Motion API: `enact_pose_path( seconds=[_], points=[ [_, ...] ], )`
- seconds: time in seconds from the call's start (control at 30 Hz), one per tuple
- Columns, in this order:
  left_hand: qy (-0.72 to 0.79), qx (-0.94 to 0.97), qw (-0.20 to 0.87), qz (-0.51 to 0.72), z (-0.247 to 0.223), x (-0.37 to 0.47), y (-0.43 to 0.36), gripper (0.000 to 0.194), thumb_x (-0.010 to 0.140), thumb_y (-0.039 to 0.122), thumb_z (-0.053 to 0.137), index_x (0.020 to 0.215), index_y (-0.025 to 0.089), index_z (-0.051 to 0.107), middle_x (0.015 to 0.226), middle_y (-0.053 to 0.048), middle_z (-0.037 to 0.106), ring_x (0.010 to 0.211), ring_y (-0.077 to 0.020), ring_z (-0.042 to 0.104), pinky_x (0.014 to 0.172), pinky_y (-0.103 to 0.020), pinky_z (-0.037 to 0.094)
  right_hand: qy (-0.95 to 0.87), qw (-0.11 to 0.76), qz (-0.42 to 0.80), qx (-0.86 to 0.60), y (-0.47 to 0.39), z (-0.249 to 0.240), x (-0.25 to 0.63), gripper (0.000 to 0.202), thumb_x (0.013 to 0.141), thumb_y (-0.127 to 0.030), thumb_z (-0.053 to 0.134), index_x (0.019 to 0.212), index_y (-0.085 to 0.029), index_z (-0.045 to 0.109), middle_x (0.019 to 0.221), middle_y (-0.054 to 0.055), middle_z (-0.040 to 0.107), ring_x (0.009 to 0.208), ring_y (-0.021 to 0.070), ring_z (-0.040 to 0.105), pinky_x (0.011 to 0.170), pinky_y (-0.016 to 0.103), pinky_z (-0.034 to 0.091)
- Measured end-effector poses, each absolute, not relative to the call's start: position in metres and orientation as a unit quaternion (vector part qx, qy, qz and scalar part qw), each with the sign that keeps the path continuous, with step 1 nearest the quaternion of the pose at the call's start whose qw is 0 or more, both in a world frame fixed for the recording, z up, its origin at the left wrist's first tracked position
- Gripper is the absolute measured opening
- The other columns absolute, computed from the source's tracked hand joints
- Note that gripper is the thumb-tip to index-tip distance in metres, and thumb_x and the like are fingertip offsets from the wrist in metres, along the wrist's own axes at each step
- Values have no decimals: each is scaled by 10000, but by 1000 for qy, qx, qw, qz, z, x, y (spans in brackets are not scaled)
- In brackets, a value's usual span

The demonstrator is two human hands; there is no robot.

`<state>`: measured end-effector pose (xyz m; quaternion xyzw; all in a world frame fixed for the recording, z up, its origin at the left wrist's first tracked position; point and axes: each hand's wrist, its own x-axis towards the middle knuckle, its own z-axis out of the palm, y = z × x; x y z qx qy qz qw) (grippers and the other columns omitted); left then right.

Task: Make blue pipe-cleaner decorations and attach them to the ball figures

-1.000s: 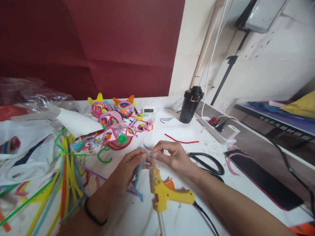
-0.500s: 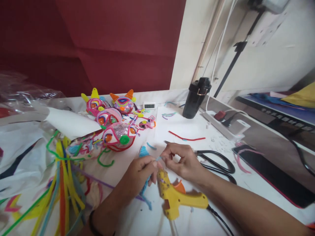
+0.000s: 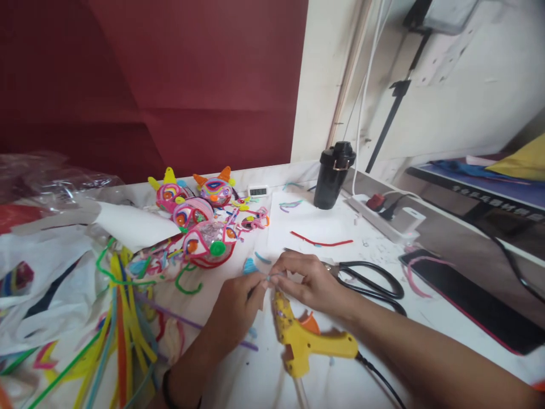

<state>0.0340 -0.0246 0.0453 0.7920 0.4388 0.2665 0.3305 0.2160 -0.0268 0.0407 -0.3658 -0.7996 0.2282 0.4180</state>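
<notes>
My left hand (image 3: 238, 307) is closed, thumb and forefinger pinching a small light-blue pipe cleaner piece (image 3: 268, 278). My right hand (image 3: 303, 279) pinches the same piece from the other side, so the fingertips of both hands nearly meet and hide most of it. Behind my left hand lies a blue wrapped pipe-cleaner shape (image 3: 249, 265), mostly covered. Just below the fingers a yellow glue gun (image 3: 300, 338) with an orange trigger rests on the table, its nozzle towards my hands. Black-handled scissors (image 3: 377, 278) lie by my right hand, which partly covers them.
Colourful pipe-cleaner masks (image 3: 208, 244) stand at the back left, near a bundle of loose pipe cleaners (image 3: 123, 329). A black bottle (image 3: 333, 177), a power strip (image 3: 383, 218), a dark phone (image 3: 468, 301) and a red pipe cleaner (image 3: 321, 243) lie further right and back.
My hands have come closer together at the fingertips. My left hand now covers more of the blue wrapped shape. The whole view has shifted slightly.
</notes>
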Motion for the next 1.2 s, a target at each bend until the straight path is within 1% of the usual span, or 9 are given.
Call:
enact_pose_path(
  seconds=[0.13,0.23,0.33,0.57,0.67,0.8,0.9,1.1,1.2],
  points=[
    [436,764,386,278,47,34,-24,357,851,338,415,549,182,521,509,31,473,496,-117,436,512,-239,320,-806,413,213,-367,-27,40,217,93,830,-162,548,778,-174,624,717,15,608,657,123,559,613,229,430],
    [435,697,504,266,47,31,-21,346,841,386,403,691,158,616,580,6,554,478,-111,419,474,-238,315,-806,417,200,-369,-26,38,219,107,840,-166,531,786,-178,623,725,16,608,673,127,564,609,226,431],
    [457,645,552,266,46,29,-19,278,799,370,477,788,150,646,630,-10,611,515,-118,461,488,-229,327,-807,428,180,-365,-24,34,220,101,843,-166,527,795,-175,615,723,17,605,674,127,563,616,229,433],
    [434,665,543,274,41,27,-17,261,772,378,536,661,151,599,580,19,556,535,-107,446,520,-223,323,-846,415,120,-314,-21,33,223,148,889,-203,483,955,-179,613,824,67,636,764,164,583,686,281,454],
    [428,676,539,263,35,26,-15,276,782,396,525,687,146,597,587,18,548,530,-104,446,520,-224,329,-873,382,72,-295,-21,34,224,174,913,-222,451,937,-169,615,827,86,637,792,184,580,718,310,437],
    [421,698,512,271,31,26,-13,248,797,367,514,737,149,616,592,22,566,536,-102,458,521,-216,330,-876,357,51,-319,-23,35,222,176,901,-193,446,848,-160,611,751,68,610,706,170,546,680,304,403],
    [430,735,444,278,32,27,-14,243,820,337,496,704,158,613,596,24,576,538,-100,454,523,-212,328,-841,385,107,-365,-23,33,219,142,846,-170,496,764,-165,612,670,32,581,624,144,517,610,269,388],
    [426,815,283,274,35,32,-20,205,830,286,492,749,170,640,644,5,609,583,-117,507,565,-218,355,-708,394,329,-486,-17,27,216,128,747,-188,564,633,-160,615,534,-22,545,469,93,441,448,208,320],
    [437,805,289,277,33,32,-19,209,841,308,487,796,174,641,674,1,624,607,-125,533,577,-218,375,-679,394,391,-481,-15,25,217,156,768,-254,565,662,-154,619,530,-30,522,463,86,413,437,202,307]
  ],
)
